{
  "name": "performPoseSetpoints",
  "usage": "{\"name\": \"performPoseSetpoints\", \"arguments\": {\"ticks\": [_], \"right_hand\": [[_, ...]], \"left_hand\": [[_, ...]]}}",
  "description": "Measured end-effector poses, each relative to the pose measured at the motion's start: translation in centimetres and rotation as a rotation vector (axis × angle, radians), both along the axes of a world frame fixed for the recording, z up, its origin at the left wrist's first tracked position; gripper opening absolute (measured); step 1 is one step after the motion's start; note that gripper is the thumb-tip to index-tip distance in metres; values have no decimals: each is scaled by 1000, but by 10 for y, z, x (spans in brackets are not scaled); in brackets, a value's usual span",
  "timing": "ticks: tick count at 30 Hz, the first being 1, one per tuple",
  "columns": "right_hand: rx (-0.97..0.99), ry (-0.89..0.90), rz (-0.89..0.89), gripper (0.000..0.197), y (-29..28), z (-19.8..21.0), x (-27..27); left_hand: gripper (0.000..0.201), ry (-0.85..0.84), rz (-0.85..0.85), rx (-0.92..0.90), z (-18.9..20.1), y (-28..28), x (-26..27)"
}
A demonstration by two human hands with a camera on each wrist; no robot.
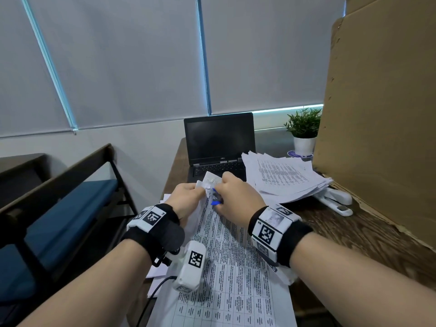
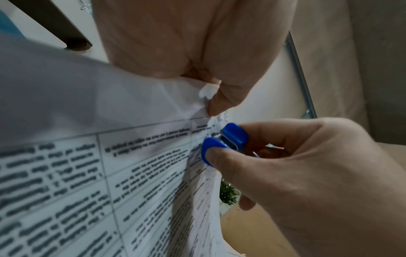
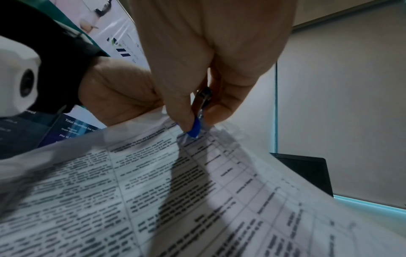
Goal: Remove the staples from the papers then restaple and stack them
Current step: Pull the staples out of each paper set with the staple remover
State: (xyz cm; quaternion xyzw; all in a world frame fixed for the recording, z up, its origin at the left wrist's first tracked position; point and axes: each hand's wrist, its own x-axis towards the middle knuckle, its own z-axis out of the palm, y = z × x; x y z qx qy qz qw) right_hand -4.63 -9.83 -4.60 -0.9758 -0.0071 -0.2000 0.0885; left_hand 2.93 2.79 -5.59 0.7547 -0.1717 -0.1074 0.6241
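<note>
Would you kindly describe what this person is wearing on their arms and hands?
Both forearms are bare, with no sleeves, and the left hand and right hand wear no gloves. Each wrist carries a black fabric wrist strap with white blocks printed with black square markers. A white boxy camera unit with a thin black cable hangs beneath the left wrist.

Both forearms reach forward from the near edge, bare, each wrist wrapped in a black band carrying white marker blocks. The hands meet close together ahead. The left hand sits on the left, palm turned inward, its thumb and fingers curled into a pinch on a sheet's corner. The right hand sits just right of it, knuckles up, thumb and forefinger squeezing a small blue tool, the other fingers curled under. The two hands' fingertips are nearly touching.
</note>
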Motion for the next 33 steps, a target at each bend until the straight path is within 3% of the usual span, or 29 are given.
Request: {"name": "performPoseSetpoints", "arguments": {"ticks": [3,8,12,24,28,33], "right_hand": [[0,-10,-36,18,4,4,-1],[-9,6,-64,15,3,5,0],[7,0,-71,13,2,5,2],[9,-62,-13,21,-7,-6,3],[68,-117,18,22,-6,-12,2],[264,-169,5,21,-4,-19,4]], "left_hand": [[36,-16,33,8,3,-3,-2],[16,-32,29,11,6,-5,-8],[26,-57,25,25,8,-5,-10],[14,-107,19,99,13,-5,-11],[34,-61,-9,119,12,-2,-8],[29,-129,67,166,9,-4,-4]]}}
